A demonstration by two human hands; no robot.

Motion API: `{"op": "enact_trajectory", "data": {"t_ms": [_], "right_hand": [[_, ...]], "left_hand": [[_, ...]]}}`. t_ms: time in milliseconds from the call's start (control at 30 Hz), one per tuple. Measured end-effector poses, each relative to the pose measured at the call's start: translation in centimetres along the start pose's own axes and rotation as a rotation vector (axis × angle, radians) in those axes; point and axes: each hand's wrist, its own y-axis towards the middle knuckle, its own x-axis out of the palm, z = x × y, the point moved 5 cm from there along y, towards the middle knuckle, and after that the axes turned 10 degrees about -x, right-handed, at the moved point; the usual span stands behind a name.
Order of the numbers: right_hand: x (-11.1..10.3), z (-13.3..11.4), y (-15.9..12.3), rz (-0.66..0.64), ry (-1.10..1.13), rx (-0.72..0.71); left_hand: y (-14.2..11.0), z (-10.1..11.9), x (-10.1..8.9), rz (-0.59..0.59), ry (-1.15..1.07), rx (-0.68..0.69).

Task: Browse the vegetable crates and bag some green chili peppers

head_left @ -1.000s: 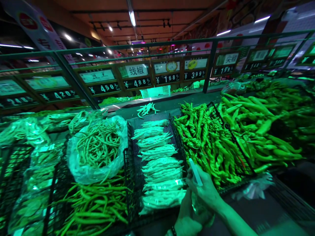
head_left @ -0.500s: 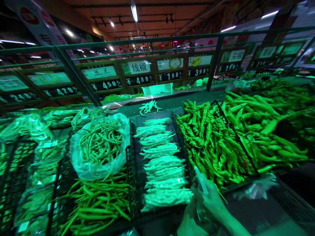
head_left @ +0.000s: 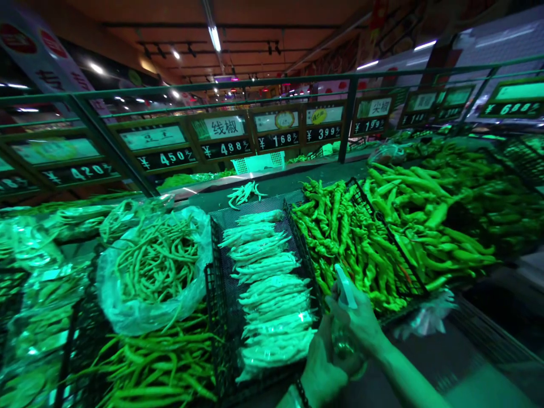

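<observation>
So the right hand [head_left: 360,322] is curled round the neck of a clear spray bottle [head_left: 343,347], left hand [head_left: 323,367] wrapped lower down. The bottle's right by the pale beans [head_left: 274,303], just below the wrinkly green peppers [head_left: 355,243].

On the price boards [head_left: 224,136] below the rail [head_left: 212,86], we read, left to right, ¥420, ¥450, 线椒 ¥488, ¥168, ¥399, 尖椒 ¥199 and, far right, ¥688; any decimal points are too small for us to tell. The banner [head_left: 51,63] shows us 专.
</observation>
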Motion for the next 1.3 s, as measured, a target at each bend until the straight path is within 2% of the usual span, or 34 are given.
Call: {"op": "enact_trajectory", "data": {"t_ms": [100,233,400,533,600,667,800,900,1067,1200,1300], "right_hand": [[-0.1,-1.8,2.8,0.003,0.007,-0.046],[-0.2,-4.1,7.9,-0.031,0.018,-0.092],[-1.3,-5.3,12.9,0.027,0.053,-0.111],[-3.0,-5.7,14.1,0.128,0.041,-0.097],[-4.0,-5.9,13.7,0.154,0.039,-0.094],[-5.0,-5.8,12.8,0.169,0.026,-0.09],[-6.7,-4.5,9.9,0.195,-0.041,-0.059],[-7.5,-3.1,7.0,0.217,-0.075,-0.039],[-8.4,-0.3,1.5,0.244,-0.122,0.012],[-8.7,1.6,-2.3,0.21,-0.129,0.064],[-8.9,2.4,-4.6,0.2,-0.125,0.08]], "left_hand": [[1.6,0.2,-1.5,0.059,0.188,0.054],[5.1,0.3,-3.3,0.152,0.385,0.061],[8.3,4.7,-2.8,0.205,0.482,0.138],[9.2,7.7,-1.7,0.187,0.518,0.152],[9.3,8.0,-1.0,0.152,0.532,0.179],[9.3,7.2,-0.3,0.118,0.543,0.166],[9.2,3.3,0.9,0.091,0.54,0.046],[8.6,0.4,2.0,0.028,0.528,0.021],[6.5,-2.0,4.0,-0.119,0.39,0.054],[4.7,-4.0,5.7,-0.156,0.338,-0.031],[3.7,-6.4,6.9,-0.165,0.318,-0.125]]}}
